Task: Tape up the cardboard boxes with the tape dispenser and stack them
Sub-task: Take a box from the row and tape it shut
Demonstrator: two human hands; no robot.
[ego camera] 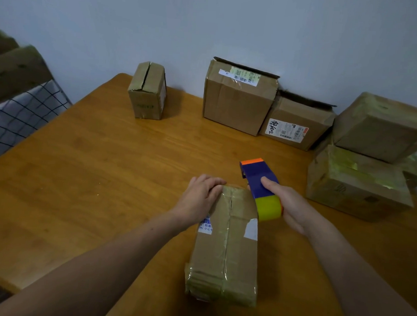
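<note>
Tape dispenser (259,181), blue with an orange tip and a yellow roll, sits at the far right corner of a long cardboard box (225,244) lying flat near the front edge of the worktop (106,165). The right hand (290,206) is wrapped round the dispenser, forefinger stretched along its top. The left hand (201,198) lies flat on the box's far left corner, fingers loose and closed on nothing. Glossy tape already covers the box's near end. Further back a small upright box (147,90) stands alone, with a large open-flapped box (238,101) and a lower labelled box (297,123) against the wall. To the right two taped boxes (370,150) are stacked. Checked cloth (20,116) shows at the left.
</note>
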